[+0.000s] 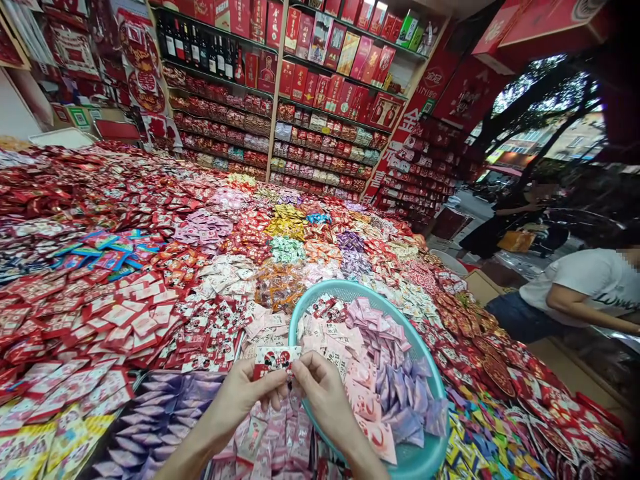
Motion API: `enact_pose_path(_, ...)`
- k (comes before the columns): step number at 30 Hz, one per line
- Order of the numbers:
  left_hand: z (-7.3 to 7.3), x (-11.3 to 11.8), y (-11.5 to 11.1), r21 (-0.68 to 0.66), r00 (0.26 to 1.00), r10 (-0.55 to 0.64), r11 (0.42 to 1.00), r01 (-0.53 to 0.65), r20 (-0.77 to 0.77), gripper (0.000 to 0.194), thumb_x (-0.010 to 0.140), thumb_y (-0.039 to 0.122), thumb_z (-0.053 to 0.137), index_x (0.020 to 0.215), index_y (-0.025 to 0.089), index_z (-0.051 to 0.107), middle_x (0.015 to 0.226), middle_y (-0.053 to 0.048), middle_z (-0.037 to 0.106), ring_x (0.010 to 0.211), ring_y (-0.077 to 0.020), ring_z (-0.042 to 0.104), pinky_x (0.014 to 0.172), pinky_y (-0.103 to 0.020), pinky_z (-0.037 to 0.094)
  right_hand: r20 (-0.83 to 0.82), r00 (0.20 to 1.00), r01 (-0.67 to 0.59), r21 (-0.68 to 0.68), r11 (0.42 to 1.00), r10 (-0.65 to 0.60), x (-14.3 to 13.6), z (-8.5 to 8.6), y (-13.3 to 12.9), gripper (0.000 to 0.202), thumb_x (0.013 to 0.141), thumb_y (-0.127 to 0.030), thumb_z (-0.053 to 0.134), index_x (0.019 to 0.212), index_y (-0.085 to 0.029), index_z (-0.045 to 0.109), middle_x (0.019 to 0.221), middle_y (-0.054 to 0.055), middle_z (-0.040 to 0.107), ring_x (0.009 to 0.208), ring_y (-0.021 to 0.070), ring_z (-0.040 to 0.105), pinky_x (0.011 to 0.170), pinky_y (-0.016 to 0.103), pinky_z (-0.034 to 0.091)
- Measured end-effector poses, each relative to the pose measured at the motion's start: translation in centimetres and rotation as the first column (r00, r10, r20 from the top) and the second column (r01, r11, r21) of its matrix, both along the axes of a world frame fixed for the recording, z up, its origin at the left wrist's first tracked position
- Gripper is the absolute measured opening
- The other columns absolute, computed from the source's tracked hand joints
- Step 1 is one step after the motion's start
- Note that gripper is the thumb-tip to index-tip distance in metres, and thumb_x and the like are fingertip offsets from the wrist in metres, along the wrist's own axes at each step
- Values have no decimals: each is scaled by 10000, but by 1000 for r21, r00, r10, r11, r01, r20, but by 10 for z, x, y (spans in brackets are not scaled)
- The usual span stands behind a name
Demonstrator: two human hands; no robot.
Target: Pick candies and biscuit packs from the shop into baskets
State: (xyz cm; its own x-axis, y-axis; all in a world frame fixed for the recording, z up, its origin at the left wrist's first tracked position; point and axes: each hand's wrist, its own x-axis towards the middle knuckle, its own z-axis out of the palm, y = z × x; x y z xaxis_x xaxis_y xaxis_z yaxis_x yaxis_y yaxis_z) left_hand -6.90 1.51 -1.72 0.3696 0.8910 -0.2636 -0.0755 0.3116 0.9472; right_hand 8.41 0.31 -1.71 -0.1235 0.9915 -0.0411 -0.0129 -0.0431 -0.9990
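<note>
Between my two hands is a small red and white packet with dark printed figures, face up. My left hand pinches its left side, and my right hand pinches the right edge. Both hands are closed on it. Below and to the right stands a teal plastic basket, partly behind my right hand and forearm. It holds pink packets, lilac packets, pale cream packets and some red ones near its far rim. Pink packets lie under my hands.
Heaps of wrapped packets cover the wide display. Purple packets fill a dark-edged tray at lower left. Shelves with bottles and red boxes stand behind. A person in a white shirt leans in at right; another person in dark clothes stands beyond.
</note>
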Motion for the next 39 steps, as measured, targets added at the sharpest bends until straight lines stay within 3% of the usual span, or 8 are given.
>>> enact_pose_path(4, -7, 7, 2, 45, 1000, -19, 999, 20, -24, 337, 710, 451, 652, 652, 120, 628, 566, -23, 639, 477, -117, 560, 469, -205, 393, -169, 986, -23, -49, 999, 14, -4, 8, -1, 233, 782, -400, 617, 804, -187, 526, 635, -33, 536, 564, 114, 498, 558, 252, 388)
enact_pose_path(8, -12, 0, 7, 22, 1000, 13, 1000, -13, 1, 340, 726, 467, 631, 823, 141, 622, 730, -59, 699, 536, -139, 608, 474, -211, 416, -74, 994, 73, -29, 997, -75, 22, 19, 18, 245, 747, -402, 654, 764, -186, 540, 680, -20, 545, 623, 120, 520, 578, 242, 411)
enact_pose_path(14, -16, -57, 15, -9, 941, 325, 945, -328, -90, 431, 684, 515, 649, 940, 169, 634, 811, -60, 706, 631, -135, 623, 545, -197, 464, 104, 937, 337, -25, 941, -333, 113, 24, 95, 427, 658, -425, 716, 973, -215, 519, 677, -39, 578, 585, 116, 547, 534, 228, 420)
enact_pose_path(18, -20, -97, 13, -2, 850, 486, 868, -497, -201, 507, 584, 563, 695, 928, 192, 659, 857, -57, 716, 704, -173, 653, 576, -207, 506, 187, 915, 376, -80, 923, -357, 147, 9, 142, 349, 661, -364, 725, 878, -175, 528, 609, -54, 548, 492, 78, 500, 460, 197, 373)
enact_pose_path(23, -30, -124, 10, -25, 804, 539, 827, -562, -250, 567, 491, 590, 728, 910, 213, 664, 907, -53, 717, 775, -234, 671, 596, -253, 549, 335, 912, 307, -169, 937, -238, 146, -12, 176, 168, 841, -295, 569, 822, -129, 558, 623, -56, 516, 448, 46, 441, 415, 175, 370)
enact_pose_path(29, -51, -147, 8, -22, 795, 543, 822, -569, -270, 599, 536, 603, 700, 979, 205, 638, 1008, -78, 696, 874, -255, 664, 688, -283, 565, 505, 853, 256, -189, 948, -130, 140, -25, 188, 182, 864, -305, 541, 855, -126, 571, 704, -30, 557, 520, 64, 500, 476, 203, 440)
enact_pose_path(34, -56, -159, 7, -18, 797, 536, 827, -562, -279, 553, 545, 586, 706, 936, 199, 647, 950, -64, 710, 846, -238, 670, 688, -262, 553, 641, 740, 312, -57, 948, -205, 140, -41, 190, 192, 842, -324, 561, 854, -132, 568, 748, -17, 569, 601, 96, 533, 565, 253, 461)
enact_pose_path(39, -70, -166, 22, 78, 783, 505, 854, -515, -362, 524, 648, 585, 631, 953, 160, 607, 892, -90, 713, 780, -224, 673, 638, -265, 529, 737, 607, 327, 110, 939, -297, 142, -53, 192, 212, 697, -315, 677, 752, -149, 558, 737, 14, 584, 691, 163, 542, 645, 302, 401)
